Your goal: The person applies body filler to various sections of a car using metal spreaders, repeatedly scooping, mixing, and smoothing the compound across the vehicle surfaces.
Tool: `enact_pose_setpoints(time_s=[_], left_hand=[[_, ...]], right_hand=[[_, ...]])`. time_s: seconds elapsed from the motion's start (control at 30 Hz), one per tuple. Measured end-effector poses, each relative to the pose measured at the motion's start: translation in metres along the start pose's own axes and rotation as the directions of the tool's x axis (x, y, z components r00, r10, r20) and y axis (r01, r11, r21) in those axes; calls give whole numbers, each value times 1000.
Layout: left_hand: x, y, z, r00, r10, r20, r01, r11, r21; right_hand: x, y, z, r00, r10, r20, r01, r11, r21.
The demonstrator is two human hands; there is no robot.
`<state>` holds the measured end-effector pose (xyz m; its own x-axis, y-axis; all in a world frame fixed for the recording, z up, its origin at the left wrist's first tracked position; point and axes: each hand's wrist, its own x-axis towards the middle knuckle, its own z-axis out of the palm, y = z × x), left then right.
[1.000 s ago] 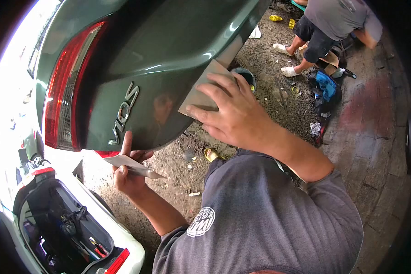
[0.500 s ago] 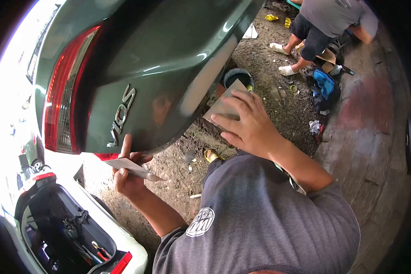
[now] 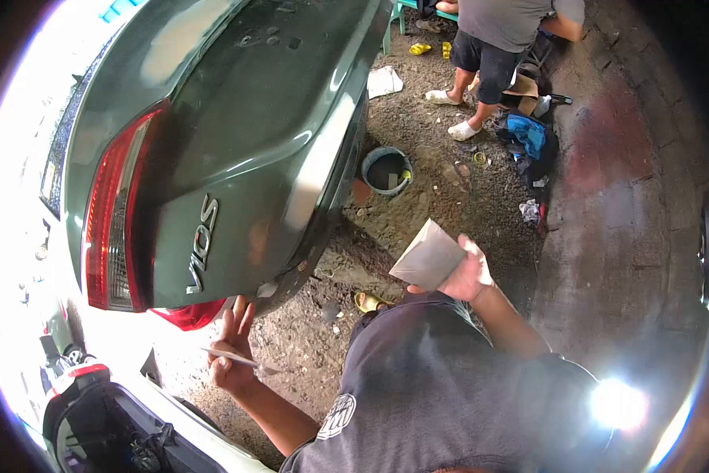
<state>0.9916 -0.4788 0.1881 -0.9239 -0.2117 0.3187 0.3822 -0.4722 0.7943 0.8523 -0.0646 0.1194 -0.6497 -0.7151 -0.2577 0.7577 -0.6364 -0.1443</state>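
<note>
In my right hand [image 3: 474, 276] is a folded greyish-brown sheet that looks like sandpaper [image 3: 429, 258]. The hand is in front of my shirt, apart from the car, with the sheet's broad face showing. My left hand [image 3: 235, 380] pinches a thin, flat, pale piece [image 3: 242, 360], seen nearly edge-on, so its kind is unclear. Other fingers of that hand point up towards the red lower lamp [image 3: 190, 315]; whether they touch the car is unclear. Above both hands is the rear of a dark green car [image 3: 240, 177], with VIOS lettering [image 3: 202, 244] and pale patches along its trunk edge.
A bucket [image 3: 366, 175] with dark contents stands on rough ground beyond the trunk. Another person [image 3: 492, 47] stands at the back, near blue cloth [image 3: 526, 134] and cardboard. A white car [image 3: 161, 402] with an open trunk is at lower left. Paving [image 3: 607, 236] lies right.
My right hand has moved down and away from the trunk edge, turning the sheet's face into view. My left hand is lower, its flat piece now more edge-on. The whole view has shifted.
</note>
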Motion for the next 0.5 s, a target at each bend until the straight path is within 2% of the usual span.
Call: enact_pose_setpoints(time_s=[0.03, 0.07, 0.17, 0.2, 0.23, 0.27, 0.3, 0.33, 0.4, 0.43, 0.5], left_hand=[[-9, 0, -2, 1000, 20, -5, -20, 1000, 1], [-24, 2, -7, 999, -23, -43, 22, 1000, -13], [-67, -12, -15, 961, -176, -214, 178, 984, -13], [-75, -23, -13, 943, -212, -258, 211, 977, -33], [-83, -36, -6, 918, -255, -304, 250, 967, -55], [-88, -55, 4, 840, -328, -433, 246, 940, -236], [-96, -83, -4, 721, -331, -609, 213, 942, -260], [-74, -95, 30, 719, -377, -584, 250, 924, -289], [-27, -120, 98, 683, -404, -609, 292, 915, -279], [-8, -131, 127, 708, -436, -555, 308, 898, -313], [27, -144, 189, 744, -451, -493, 338, 891, -305]], right_hand=[[-5, 1, 1, 1000, -11, -15, 12, 992, 123], [-9, 0, -1, 1000, -25, 19, 22, 989, 149], [-6, -11, -17, 992, -125, 5, 122, 960, -253], [-5, -17, -1, 991, -136, -17, 128, 962, -239], [-8, -24, -5, 979, -186, -85, 86, 749, -657], [-10, -32, -11, 958, -263, -116, -9, 375, -927], [1, -36, -14, 936, -347, -59, 132, 502, -855], [12, -40, -4, 904, -427, -2, 280, 596, -752], [-5, -42, 43, 848, -452, 276, 355, 99, -930], [-17, -46, 72, 814, -407, 414, 377, -171, -910], [-40, -49, 103, 721, -261, 642, 507, -432, -745]])
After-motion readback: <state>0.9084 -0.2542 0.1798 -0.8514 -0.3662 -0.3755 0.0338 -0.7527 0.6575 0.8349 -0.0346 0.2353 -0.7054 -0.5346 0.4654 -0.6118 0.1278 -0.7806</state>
